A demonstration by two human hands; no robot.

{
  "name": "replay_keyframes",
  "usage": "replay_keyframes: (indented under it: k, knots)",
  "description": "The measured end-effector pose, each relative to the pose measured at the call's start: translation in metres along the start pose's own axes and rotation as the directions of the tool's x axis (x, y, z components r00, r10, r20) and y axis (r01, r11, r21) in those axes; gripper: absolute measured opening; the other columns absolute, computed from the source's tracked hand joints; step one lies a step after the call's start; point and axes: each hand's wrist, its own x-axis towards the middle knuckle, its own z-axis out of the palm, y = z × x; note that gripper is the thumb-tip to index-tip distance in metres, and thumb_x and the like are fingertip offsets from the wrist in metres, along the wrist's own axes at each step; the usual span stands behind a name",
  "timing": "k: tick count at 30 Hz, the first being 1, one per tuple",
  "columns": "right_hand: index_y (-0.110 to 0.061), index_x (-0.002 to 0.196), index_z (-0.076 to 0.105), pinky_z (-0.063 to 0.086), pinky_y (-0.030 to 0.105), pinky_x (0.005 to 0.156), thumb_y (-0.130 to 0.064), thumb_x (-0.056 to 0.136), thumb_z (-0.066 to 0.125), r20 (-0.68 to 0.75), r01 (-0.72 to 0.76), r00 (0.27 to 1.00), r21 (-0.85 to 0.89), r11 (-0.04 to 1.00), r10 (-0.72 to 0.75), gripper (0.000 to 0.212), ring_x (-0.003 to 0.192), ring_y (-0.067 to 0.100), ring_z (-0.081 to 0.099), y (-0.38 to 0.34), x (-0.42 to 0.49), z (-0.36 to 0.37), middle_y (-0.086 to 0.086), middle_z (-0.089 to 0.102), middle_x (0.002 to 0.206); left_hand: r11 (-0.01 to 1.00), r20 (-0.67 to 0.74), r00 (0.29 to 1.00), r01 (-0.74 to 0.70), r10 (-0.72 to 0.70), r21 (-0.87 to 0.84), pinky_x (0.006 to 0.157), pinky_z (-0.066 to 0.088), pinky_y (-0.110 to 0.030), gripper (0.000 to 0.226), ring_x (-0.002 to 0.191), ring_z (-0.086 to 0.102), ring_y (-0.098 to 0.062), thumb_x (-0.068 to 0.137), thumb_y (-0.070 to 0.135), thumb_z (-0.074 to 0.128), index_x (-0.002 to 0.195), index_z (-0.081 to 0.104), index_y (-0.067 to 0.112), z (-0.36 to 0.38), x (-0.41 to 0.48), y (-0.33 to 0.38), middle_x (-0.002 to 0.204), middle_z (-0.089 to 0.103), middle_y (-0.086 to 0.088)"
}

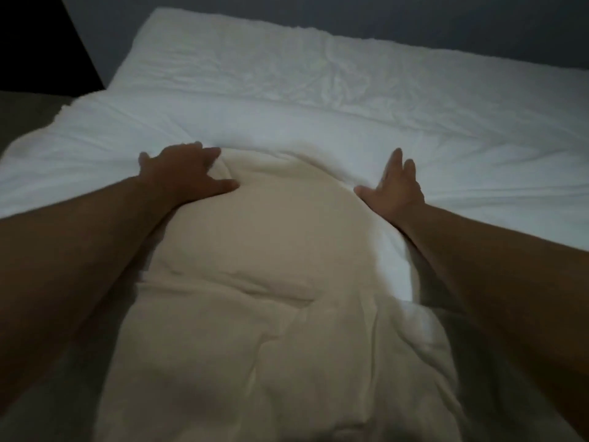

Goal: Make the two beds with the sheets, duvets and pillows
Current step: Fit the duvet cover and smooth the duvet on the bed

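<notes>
The bed (165, 20) fills the upper half of the frame, its white sheet (350, 71) creased and wrinkled, against a dark wall (414, 14). Across the middle lies a white duvet cover (318, 129), smooth and puffy, running from the left edge to the right. From its mouth at centre a cream duvet (261, 250) bulges out and trails to the bottom of the frame, soft and folded in broad ridges. The left hand (188, 173) lies spread on the cover's edge, thumb on the cream fabric, grip open. The right hand (393, 186) rests flat opposite, fingers straight, grip open.
</notes>
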Motion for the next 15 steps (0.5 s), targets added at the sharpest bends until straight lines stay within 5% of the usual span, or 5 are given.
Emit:
replay_keyframes:
  k: [4,6,8,11,15]
  knots:
    - [-0.02,0.151,0.029,0.039,0.044,0.105,-0.064,0.091,0.051,-0.024,-0.027,0.999,-0.1,0.995,0.024,0.079,0.127,0.041,0.048,0.008,0.026,0.008,0.018,0.033,0.147,0.983,-0.251,0.953,0.144,-0.17,-0.118,0.1,0.035,-0.06,0.1,0.127,0.039,-0.045,0.075,0.084,0.048,0.151,0.019,0.026,0.01,0.027,0.004,0.147,0.034,-0.019]
    - [-0.018,0.126,0.052,0.045,0.042,0.089,-0.052,0.098,0.045,-0.097,0.069,0.992,-0.17,0.983,-0.087,0.044,0.11,0.041,0.057,0.008,0.035,0.01,0.014,0.05,0.124,0.976,-0.383,0.903,0.139,-0.194,-0.168,0.094,0.039,-0.059,0.085,0.116,0.046,-0.049,0.083,0.072,0.053,0.147,0.031,0.02,0.023,0.035,0.009,0.135,0.041,-0.027]
    - [-0.018,0.098,0.051,0.042,0.037,0.074,-0.04,0.101,0.041,-0.152,0.13,0.975,-0.203,0.97,-0.162,0.024,0.094,0.038,0.06,0.006,0.041,0.015,0.009,0.057,0.102,0.983,-0.452,0.874,0.138,-0.178,-0.12,0.087,0.043,-0.057,0.058,0.102,0.052,-0.051,0.092,0.058,0.052,0.127,0.052,0.012,0.032,0.045,0.01,0.115,0.052,-0.03]
    - [-0.018,0.092,0.049,0.038,0.035,0.069,-0.036,0.102,0.039,-0.215,0.124,0.962,-0.208,0.97,-0.169,0.023,0.085,0.038,0.059,0.005,0.043,0.021,0.008,0.057,0.095,0.989,-0.461,0.875,0.115,-0.146,-0.093,0.079,0.044,-0.051,0.037,0.091,0.054,-0.05,0.098,0.042,0.047,0.104,0.059,0.007,0.031,0.053,0.007,0.1,0.058,-0.027]
    - [-0.015,0.098,0.052,0.038,0.036,0.067,-0.035,0.103,0.037,-0.27,0.119,0.947,-0.215,0.969,-0.176,0.026,0.083,0.039,0.059,0.005,0.04,0.025,0.009,0.057,0.098,0.994,-0.506,0.855,0.099,-0.109,-0.047,0.072,0.043,-0.049,0.031,0.088,0.054,-0.05,0.098,0.034,0.049,0.105,0.061,0.006,0.035,0.054,0.005,0.098,0.059,-0.027]
